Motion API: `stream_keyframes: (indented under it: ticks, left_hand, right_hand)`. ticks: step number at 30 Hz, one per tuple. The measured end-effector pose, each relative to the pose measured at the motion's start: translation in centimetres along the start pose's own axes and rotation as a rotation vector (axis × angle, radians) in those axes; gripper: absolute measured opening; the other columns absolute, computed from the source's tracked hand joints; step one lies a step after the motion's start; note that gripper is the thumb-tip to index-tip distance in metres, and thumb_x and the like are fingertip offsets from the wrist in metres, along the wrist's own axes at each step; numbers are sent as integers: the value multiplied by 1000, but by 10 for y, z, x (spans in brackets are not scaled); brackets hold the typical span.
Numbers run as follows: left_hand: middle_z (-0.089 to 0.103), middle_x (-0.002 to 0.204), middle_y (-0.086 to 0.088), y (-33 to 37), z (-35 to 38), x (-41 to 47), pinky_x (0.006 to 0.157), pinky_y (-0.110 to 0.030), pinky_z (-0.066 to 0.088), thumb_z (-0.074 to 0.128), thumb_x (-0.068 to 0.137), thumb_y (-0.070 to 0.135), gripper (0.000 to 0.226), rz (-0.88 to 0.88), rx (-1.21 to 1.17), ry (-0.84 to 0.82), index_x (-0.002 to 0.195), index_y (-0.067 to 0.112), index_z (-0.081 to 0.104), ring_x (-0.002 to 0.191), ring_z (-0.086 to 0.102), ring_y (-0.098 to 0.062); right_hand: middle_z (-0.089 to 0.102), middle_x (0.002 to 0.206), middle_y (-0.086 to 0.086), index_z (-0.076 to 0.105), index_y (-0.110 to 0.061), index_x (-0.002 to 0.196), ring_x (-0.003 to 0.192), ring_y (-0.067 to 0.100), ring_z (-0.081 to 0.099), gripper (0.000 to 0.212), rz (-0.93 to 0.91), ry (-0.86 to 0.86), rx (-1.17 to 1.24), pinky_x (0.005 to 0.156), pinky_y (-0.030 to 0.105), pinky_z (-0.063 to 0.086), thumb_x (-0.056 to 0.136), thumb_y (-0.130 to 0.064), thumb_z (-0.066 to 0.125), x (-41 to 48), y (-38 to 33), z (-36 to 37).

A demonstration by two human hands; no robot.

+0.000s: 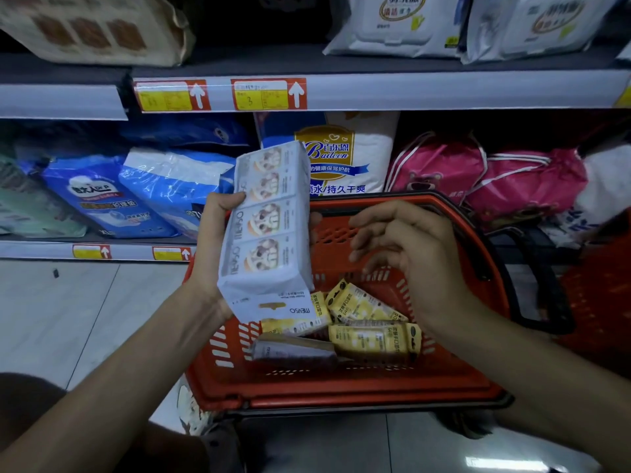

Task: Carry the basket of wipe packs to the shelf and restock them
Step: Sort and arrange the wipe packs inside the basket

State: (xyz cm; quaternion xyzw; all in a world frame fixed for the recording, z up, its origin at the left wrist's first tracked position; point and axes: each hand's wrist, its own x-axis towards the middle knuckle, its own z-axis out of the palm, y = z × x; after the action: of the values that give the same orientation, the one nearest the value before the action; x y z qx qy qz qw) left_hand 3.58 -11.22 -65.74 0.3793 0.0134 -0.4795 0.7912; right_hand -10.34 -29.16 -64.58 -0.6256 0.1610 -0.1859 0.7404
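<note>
A red plastic basket (345, 394) sits on the floor in front of the shelf. Several yellow wipe packs (374, 339) and a dark pack (293, 351) lie in it. My left hand (213, 244) grips a tall white multi-pack of wipes (266, 230), held upright above the basket's left side. My right hand (406, 254) hovers over the basket with fingers curled and apart, holding nothing. The basket's black handle (543, 285) hangs to the right.
The lower shelf (44, 249) holds blue packs (102, 196), a white Baileen bag (341, 155) and pink bags (495, 179). The upper shelf (409, 87) carries white wipe packs (396, 25) and a brown-printed pack (95, 29). Tiled floor lies to the left.
</note>
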Motion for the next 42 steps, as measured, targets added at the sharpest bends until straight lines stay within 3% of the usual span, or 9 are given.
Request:
stream_keyframes:
  ticks: [3, 10, 14, 18, 22, 27, 32, 39, 42]
  left_hand:
    - [76, 103, -14, -4, 6, -2, 76, -37, 63, 46, 94, 47, 52, 58, 27, 56, 110, 10, 79, 85, 75, -28]
    - [75, 123, -13, -7, 18, -7, 88, -44, 58, 53, 95, 49, 53, 149, 173, 235, 132, 15, 69, 104, 73, -31]
    - [72, 130, -17, -4, 31, -13, 83, -44, 63, 50, 97, 50, 57, 189, 178, 238, 139, 14, 65, 113, 73, -33]
    - [67, 138, -20, -1, 47, -21, 95, -49, 60, 46, 102, 46, 58, 186, 138, 156, 147, 11, 57, 129, 64, -36]
    - [64, 141, -22, -2, 57, -27, 99, -56, 57, 47, 104, 41, 51, 202, 195, 110, 147, 14, 55, 130, 63, -38]
    - [75, 124, -12, -2, 68, -41, 85, -41, 63, 48, 106, 35, 35, 294, 362, 65, 134, 19, 62, 113, 73, -27]
    - [72, 132, -2, 1, 67, -57, 88, -36, 61, 57, 102, 30, 52, 431, 716, 41, 152, 23, 49, 118, 71, -23]
    - [65, 141, 20, 19, 82, -92, 108, -35, 53, 71, 83, 43, 95, 413, 935, -66, 165, 33, 23, 130, 64, -14]
    - [65, 141, 19, 27, 88, -106, 113, -36, 48, 75, 88, 24, 100, 386, 995, -138, 166, 33, 13, 133, 62, -15]
  right_hand:
    - [70, 84, 17, 74, -3, 98, 74, 31, 69, 29, -20, -66, -49, 56, 31, 52, 82, -6, 50, -1, -1, 4]
    - [64, 114, -4, 64, -24, 127, 106, 16, 65, 31, -127, -178, -339, 84, 32, 57, 98, -14, 64, -16, -6, 18]
    - [49, 135, -13, 53, -28, 144, 127, 4, 52, 56, -274, -204, -659, 97, 25, 52, 92, -39, 72, -21, -3, 24]
    - [35, 151, -9, 42, -31, 155, 138, 2, 42, 87, -394, -274, -846, 108, 19, 43, 80, -51, 82, -21, 1, 24]
    - [35, 156, -12, 44, -34, 154, 135, -16, 36, 86, -419, -242, -766, 104, 9, 41, 81, -29, 88, -15, -1, 22]
    - [42, 154, -12, 44, -32, 155, 141, 3, 44, 86, -366, -236, -551, 95, 30, 59, 81, -21, 87, -15, -13, 25]
    - [59, 145, -12, 47, -29, 153, 130, 12, 60, 93, -200, -234, -224, 86, 37, 63, 74, -9, 91, -18, -33, 27]
    - [72, 129, -7, 50, -24, 150, 118, 13, 69, 88, -179, -212, -170, 91, 33, 61, 75, 4, 86, -27, -64, 29]
    - [72, 129, -4, 50, -22, 151, 117, 15, 70, 85, -196, -226, -169, 92, 35, 60, 77, 2, 85, -32, -75, 33]
